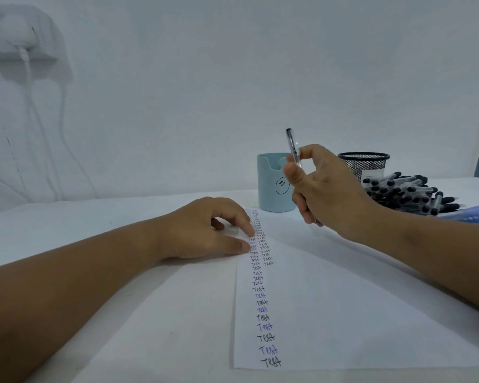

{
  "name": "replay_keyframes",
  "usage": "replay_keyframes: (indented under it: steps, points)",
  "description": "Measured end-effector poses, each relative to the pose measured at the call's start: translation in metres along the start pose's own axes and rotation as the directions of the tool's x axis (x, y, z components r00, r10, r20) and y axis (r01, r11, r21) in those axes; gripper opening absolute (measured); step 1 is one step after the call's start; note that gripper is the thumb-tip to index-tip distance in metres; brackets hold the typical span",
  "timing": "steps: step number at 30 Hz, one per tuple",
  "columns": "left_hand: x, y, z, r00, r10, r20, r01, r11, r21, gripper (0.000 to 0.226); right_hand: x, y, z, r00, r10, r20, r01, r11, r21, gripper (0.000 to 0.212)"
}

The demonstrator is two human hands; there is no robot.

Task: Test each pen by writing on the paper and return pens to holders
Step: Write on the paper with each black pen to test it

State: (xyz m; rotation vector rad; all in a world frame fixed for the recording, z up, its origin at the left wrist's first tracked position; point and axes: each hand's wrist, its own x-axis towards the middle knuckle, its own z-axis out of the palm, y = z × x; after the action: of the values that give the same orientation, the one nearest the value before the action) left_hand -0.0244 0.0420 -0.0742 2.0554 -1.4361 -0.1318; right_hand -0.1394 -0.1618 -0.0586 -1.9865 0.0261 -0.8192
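Two columns of "Test" marks are running down the paper point(329, 299), black and blue mixed, second column only partway down. So testing is well along, judging by the pile of pens point(404, 193) waiting on the right.

Step in hand, my read: right hand point(329, 189) is handling one pen point(293, 147), either bringing it to the sheet or carrying it off to a holder. Can't tell which.

Doing it well:
- if writing, aim for the next free slot under the short second column, keeping marks tight
- if returning, drop it tip-down into the blue cup point(274, 183), which is nearest; mesh holder point(364, 161) is sitting behind the hand, beside the pile
- keep tested pens apart from the pile

Hands:
- right hand is lifted off the table, fingers curled, thumb and forefinger pinching the pen mid-barrel; pen is standing near upright, dark end up, in front of the blue cup
- left hand point(205, 230) is lying on the table, fingers loosely bent, fingertips pressing the paper's left edge by the upper marks, pinning the sheet, gripping nothing

Blue-barrelled pens point(473, 214) are lying at the far right.
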Motion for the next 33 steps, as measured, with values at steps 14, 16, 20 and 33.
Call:
replay_keyframes:
  steps: [14, 16, 20, 33]
  points:
    - [0.001, -0.002, 0.002, 0.998, -0.025, -0.057, 0.023, 0.999, -0.035, 0.025, 0.003, 0.013, -0.006, 0.934, -0.317, 0.162, 0.356, 0.836, -0.418, 0.024]
    - [0.002, -0.001, 0.003, 0.997, -0.045, -0.069, 0.043, 0.999, -0.024, 0.005, 0.004, 0.017, -0.009, 0.935, -0.316, 0.159, 0.354, 0.832, -0.427, 0.022]
    - [0.003, 0.002, 0.005, 0.989, -0.067, -0.129, 0.068, 0.998, 0.002, 0.006, 0.011, 0.018, -0.016, 0.950, -0.249, 0.187, 0.308, 0.836, -0.453, 0.009]
    - [-0.001, -0.001, 0.009, 0.984, 0.079, -0.161, -0.059, 0.990, 0.126, 0.015, 0.052, 0.008, -0.155, 0.993, 0.017, 0.115, 0.083, 0.590, -0.803, 0.028]
